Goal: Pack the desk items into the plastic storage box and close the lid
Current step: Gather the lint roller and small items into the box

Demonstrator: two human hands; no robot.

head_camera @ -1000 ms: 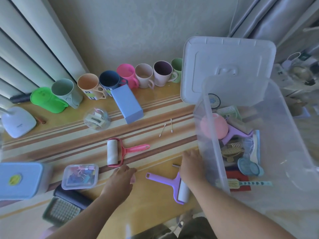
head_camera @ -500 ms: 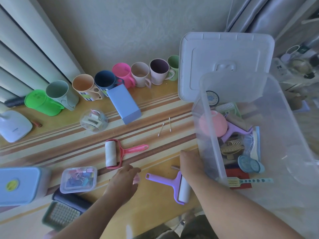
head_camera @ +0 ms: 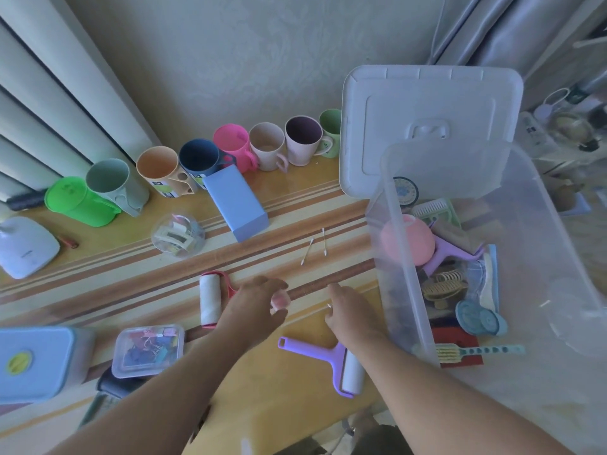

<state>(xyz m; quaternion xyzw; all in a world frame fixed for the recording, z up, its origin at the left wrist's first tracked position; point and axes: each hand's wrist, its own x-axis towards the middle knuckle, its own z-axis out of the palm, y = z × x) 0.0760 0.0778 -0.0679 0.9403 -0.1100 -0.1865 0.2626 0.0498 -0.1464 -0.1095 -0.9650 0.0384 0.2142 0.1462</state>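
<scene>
Packing partway done: clear storage box [head_camera: 404, 290] at the right of the surface [head_camera: 289, 405], already holding combs, brushes and a pink ball, white lid [head_camera: 430, 103] off and propped behind it. Left hand [head_camera: 259, 307] reaching over the handle of the red lint roller [head_camera: 210, 300], fingers loose, grasp not clear; right hand [head_camera: 351, 313] released above the surface. Purple lint roller [head_camera: 341, 366], blue block [head_camera: 236, 201], clip box [head_camera: 147, 349], cotton swabs [head_camera: 317, 246] and row of mugs [head_camera: 230, 152] still unpacked.

Single head view, close, steeply down over desk [head_camera: 138, 277].
</scene>
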